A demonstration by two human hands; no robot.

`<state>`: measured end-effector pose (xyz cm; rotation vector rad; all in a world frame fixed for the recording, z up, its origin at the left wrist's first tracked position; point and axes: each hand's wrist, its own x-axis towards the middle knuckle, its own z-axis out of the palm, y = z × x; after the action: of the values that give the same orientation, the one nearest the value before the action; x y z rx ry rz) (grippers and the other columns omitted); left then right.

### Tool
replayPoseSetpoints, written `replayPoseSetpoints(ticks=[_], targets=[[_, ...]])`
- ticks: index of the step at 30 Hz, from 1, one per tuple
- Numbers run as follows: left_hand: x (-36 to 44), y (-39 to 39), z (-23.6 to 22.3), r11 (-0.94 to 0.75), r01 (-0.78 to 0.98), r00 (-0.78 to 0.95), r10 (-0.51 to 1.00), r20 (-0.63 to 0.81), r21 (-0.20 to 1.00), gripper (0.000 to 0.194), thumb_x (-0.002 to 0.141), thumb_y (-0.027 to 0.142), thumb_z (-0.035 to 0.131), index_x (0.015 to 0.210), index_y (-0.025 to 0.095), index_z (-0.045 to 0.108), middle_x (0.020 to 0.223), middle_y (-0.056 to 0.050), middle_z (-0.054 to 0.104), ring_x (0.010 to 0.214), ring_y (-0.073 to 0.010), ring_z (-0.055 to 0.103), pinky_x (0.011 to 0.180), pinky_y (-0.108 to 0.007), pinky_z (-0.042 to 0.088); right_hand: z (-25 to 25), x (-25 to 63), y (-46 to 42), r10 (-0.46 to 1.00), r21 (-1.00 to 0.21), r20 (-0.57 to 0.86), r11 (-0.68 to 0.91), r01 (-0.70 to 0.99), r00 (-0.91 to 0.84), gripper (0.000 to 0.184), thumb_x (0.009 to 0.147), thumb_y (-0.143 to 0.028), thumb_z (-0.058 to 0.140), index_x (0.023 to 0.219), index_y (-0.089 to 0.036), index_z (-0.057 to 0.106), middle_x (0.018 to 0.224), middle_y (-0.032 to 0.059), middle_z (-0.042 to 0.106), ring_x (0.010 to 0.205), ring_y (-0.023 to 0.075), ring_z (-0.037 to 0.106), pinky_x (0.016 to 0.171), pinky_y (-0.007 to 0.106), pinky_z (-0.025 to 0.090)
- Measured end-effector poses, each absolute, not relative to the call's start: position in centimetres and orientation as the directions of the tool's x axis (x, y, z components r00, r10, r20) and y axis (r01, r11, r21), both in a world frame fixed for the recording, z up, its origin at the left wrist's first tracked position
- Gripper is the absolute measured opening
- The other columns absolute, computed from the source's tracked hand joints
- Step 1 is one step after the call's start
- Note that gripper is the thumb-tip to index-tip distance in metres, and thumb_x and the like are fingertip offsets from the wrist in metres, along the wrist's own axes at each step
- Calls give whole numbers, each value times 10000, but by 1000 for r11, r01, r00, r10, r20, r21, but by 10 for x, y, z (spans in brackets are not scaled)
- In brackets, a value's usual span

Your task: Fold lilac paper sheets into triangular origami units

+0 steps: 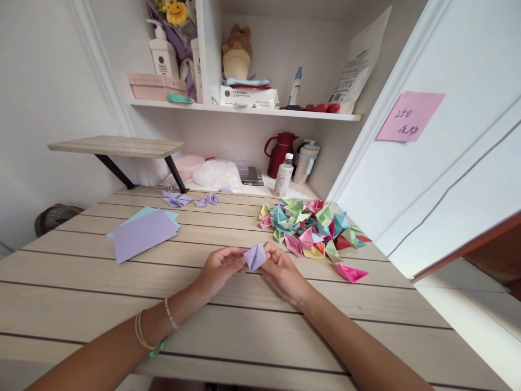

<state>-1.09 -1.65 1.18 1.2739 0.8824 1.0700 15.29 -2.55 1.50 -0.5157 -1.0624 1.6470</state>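
Observation:
A small purple folded paper (255, 257), diamond-shaped with a crease down its middle, is held up between both hands over the table's centre. My left hand (222, 269) pinches its left corner between thumb and fingers. On the opposite corner, my right hand (284, 274) is closed in the same way. Flat purple sheets (144, 236) lie to the left on top of light blue ones (171, 217). Several purple folded pieces (179, 200) sit at the table's back. To the right is a heap of colourful folded paper boats (309, 222), with a bright pink boat (351, 273) apart in front.
The slatted wooden table (183, 336) meets a white shelf unit. A raised wooden stand (118, 145) is at the back left. A bottle (284, 176), a dark red jug (280, 153) and a beige tumbler (306, 163) stand behind the boats. A pink note (410, 117) is on the right wall.

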Motion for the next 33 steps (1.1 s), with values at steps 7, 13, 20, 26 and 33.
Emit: replayPoseSetpoints(ticks=[7, 13, 20, 26, 33], targets=[[-11, -15, 9, 209, -329, 423, 905, -54, 921, 196, 652, 270, 698, 775, 132, 636, 737, -40, 625, 660, -120, 564, 626, -249, 457, 14, 155, -24, 909, -818, 115, -142, -557, -400, 191, 640, -189, 709, 652, -184, 519, 588, -43, 559, 586, 99, 538, 637, 244, 424], [-13, -17, 10, 228, -305, 466, 882, -63, 925, 203, 661, 244, 693, 815, 135, 621, 741, -45, 624, 634, -116, 566, 599, -239, 446, 11, 156, -25, 904, -808, 101, -170, -565, -415, 209, 561, -128, 736, 660, -175, 558, 584, -42, 588, 554, 92, 544, 622, 232, 427], [-11, -16, 11, 23, -233, 308, 950, 51, 972, 236, 636, 253, 705, 826, 140, 622, 712, -30, 615, 645, -126, 565, 598, -245, 451, 4, 153, -22, 925, -823, 70, -158, -545, -374, 154, 595, -173, 718, 695, -172, 601, 576, -22, 620, 530, 109, 559, 605, 249, 430], [-13, -11, 6, -7, -235, 360, 928, 94, 972, 371, 496, 195, 786, 821, 139, 617, 786, -48, 615, 742, -152, 559, 646, -256, 442, 7, 153, -27, 891, -829, 14, -244, -504, -453, 174, 555, -204, 746, 654, -160, 611, 561, -21, 610, 529, 104, 552, 580, 231, 420], [-16, -12, 2, -28, -229, 481, 866, 138, 973, 437, 504, 214, 786, 897, 167, 600, 855, -57, 603, 784, -171, 548, 633, -255, 440, 8, 150, -31, 882, -823, -43, -298, -484, -469, 213, 519, -219, 767, 599, -160, 579, 557, -27, 598, 504, 81, 527, 527, 200, 384]])
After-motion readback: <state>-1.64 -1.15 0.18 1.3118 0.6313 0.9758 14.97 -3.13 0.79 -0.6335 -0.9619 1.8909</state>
